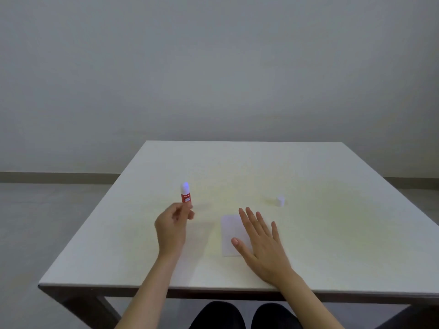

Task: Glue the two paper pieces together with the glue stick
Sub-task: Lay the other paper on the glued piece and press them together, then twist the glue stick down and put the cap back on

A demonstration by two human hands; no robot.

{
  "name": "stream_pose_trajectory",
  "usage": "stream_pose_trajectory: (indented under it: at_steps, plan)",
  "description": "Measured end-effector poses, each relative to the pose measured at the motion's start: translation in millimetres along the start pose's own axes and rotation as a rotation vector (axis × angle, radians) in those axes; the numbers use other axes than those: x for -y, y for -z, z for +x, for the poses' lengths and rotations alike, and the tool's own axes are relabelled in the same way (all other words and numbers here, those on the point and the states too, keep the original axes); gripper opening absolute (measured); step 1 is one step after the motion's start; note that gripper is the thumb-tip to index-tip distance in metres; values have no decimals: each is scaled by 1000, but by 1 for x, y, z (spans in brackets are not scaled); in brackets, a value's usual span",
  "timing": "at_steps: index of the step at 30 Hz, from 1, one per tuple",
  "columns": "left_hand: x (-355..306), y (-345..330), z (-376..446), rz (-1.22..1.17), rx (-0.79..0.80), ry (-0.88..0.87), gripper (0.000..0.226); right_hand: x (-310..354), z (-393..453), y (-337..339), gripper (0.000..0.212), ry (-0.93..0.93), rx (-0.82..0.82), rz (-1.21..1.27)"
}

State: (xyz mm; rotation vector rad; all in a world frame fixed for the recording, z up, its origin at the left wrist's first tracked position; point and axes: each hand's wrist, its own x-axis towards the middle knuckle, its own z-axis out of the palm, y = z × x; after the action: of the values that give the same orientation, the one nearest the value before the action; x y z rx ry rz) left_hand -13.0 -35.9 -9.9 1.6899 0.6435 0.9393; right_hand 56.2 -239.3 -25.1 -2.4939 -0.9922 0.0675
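A red glue stick (185, 195) with its pale tip up is held upright above the table by my left hand (173, 230), fingers closed around its lower end. A white paper piece (230, 233) lies flat on the table near the front middle. My right hand (261, 243) rests flat on the paper's right part, fingers spread. I cannot tell whether one or two sheets lie there. A small white cap (280, 200) stands on the table behind my right hand.
The pale square table (332, 233) has a dark front edge close to my body. My knees show below that edge. A grey wall and floor lie behind and to the left.
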Motion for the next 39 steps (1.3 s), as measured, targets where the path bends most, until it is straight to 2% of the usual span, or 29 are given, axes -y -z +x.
stream_pose_trajectory:
  at_steps: [2, 3, 5, 6, 8, 10, 13, 15, 18, 21, 24, 27, 30, 36, 39]
  plan:
    - [-2, -1, 13, 35, -150, 15, 7, -1, 0, 0, 77, -8, -3, 22]
    - [-3, -4, 19, 47, -150, 53, 24, -1, 0, 0, 78, -8, -5, 26]
    - [-2, -12, 30, 73, -50, 149, 60, -1, 0, 0, 79, -1, -8, 21]
    - [-1, -16, 32, 97, -4, 170, 66, -1, 0, 0, 80, 3, -10, 18]
    - [2, -23, 34, 127, 15, 154, 49, -2, 0, 0, 80, 8, -15, 19]
    - [1, -26, 34, 167, -20, 114, 14, -2, 0, -1, 78, 10, -11, 11]
    - [-2, -24, 35, 116, -11, 137, 18, -3, 1, -1, 74, 6, -9, 17]
    - [-11, -22, 32, 30, 133, 161, 22, -2, 2, 1, 70, 2, -18, 23]
    - [-29, -22, 25, -187, 411, 195, 12, 5, 2, 7, 58, 42, -90, 55]
    - [-50, -25, 16, -327, 556, 186, 11, 24, 7, 19, 51, 93, -185, 256]
    - [-69, -24, 8, -420, 651, 164, 25, 45, 22, 41, 44, 100, -104, 564]
    - [-79, -19, 6, -411, 676, 126, 28, 49, 32, 60, 44, 59, 110, 810]
    - [-79, -15, 4, -371, 712, 129, 25, 42, 33, 67, 26, 47, 197, 816]
    - [-69, -13, -3, -449, 624, 166, 18, 41, 32, 62, 8, 2, 111, 880]
    - [-70, -15, -6, -495, 597, 187, 17, 50, 31, 55, 16, -20, -50, 759]
